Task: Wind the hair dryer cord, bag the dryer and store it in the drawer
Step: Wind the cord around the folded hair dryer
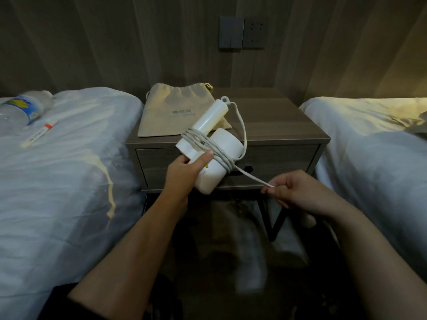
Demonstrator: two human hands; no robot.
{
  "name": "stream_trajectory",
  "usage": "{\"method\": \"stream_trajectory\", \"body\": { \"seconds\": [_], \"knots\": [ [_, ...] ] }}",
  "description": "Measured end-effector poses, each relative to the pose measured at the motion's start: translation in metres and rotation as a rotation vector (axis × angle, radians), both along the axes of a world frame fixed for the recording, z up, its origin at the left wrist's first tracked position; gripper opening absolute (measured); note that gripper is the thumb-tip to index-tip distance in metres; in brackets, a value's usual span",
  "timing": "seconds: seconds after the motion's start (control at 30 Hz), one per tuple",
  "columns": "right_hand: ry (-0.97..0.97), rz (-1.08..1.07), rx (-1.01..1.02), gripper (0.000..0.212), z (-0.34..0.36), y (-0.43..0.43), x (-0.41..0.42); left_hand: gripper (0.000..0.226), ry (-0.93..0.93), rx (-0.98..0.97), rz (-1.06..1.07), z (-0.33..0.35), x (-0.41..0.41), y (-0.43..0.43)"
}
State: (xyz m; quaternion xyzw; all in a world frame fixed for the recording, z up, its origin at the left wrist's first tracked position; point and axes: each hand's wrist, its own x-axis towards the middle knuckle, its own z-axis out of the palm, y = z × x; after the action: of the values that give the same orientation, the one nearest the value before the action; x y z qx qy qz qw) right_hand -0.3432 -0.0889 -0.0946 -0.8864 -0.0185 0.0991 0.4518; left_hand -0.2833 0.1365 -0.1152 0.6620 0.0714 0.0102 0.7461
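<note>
Hair dryer, white, is up in the air just in front of the table, level with the drawer. From my screen I see its slim handle slanting up and away toward the wall, and its thick barrel angled down toward me. The left hand grips the barrel from the left side, with the thumb laid across the top next to the wrapped turns. The cord leaves the far end of the handle and hangs in a loose loop down the right side. It then goes several turns around the dryer where handle and barrel meet. From those turns a straight, taut stretch runs down and right to the right hand, which pinches it between thumb and forefinger, the other fingers curled under. A pale shape shows below that palm; I cannot tell what it is.

The drawer front sits flush with the table frame. On the tabletop a beige drawstring bag lies flat behind the dryer, its gathered mouth toward the wall and some print on its face.

The left bed carries a water bottle on its side and a small white tube with an orange band just beside it. The right bed has white bedding. On the wood-panelled wall above the table are a dark wall switch and a socket, side by side.
</note>
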Motion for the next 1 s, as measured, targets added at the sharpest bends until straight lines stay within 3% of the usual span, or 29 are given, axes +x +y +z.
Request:
{"method": "stream_trajectory", "body": {
  "seconds": [0.17, 0.27, 0.37, 0.53, 0.7, 1.0],
  "knots": [
    [-0.034, 0.179, -0.251, 0.019, 0.013, 0.004, -0.008, 0.058, -0.079, 0.255, 0.000, -0.005, 0.002, -0.002],
    [-0.148, 0.197, -0.433, 0.024, 0.015, 0.005, -0.010, 0.071, -0.105, 0.401, -0.068, -0.005, 0.002, -0.003],
    [-0.415, 0.082, -0.516, 0.015, 0.015, 0.007, -0.010, 0.066, -0.150, 0.571, -0.140, -0.004, 0.000, -0.004],
    [-0.907, -0.061, -0.666, 0.008, 0.007, 0.005, -0.006, 0.052, -0.160, 0.694, -0.274, -0.006, -0.002, -0.011],
    [-1.003, -0.211, -0.599, 0.019, 0.001, 0.011, -0.009, 0.054, -0.194, 0.718, -0.339, -0.005, -0.005, -0.010],
    [-0.950, -0.126, -0.460, 0.010, -0.013, 0.016, -0.005, 0.068, -0.224, 0.770, -0.444, -0.007, -0.008, -0.010]
  ]
}}
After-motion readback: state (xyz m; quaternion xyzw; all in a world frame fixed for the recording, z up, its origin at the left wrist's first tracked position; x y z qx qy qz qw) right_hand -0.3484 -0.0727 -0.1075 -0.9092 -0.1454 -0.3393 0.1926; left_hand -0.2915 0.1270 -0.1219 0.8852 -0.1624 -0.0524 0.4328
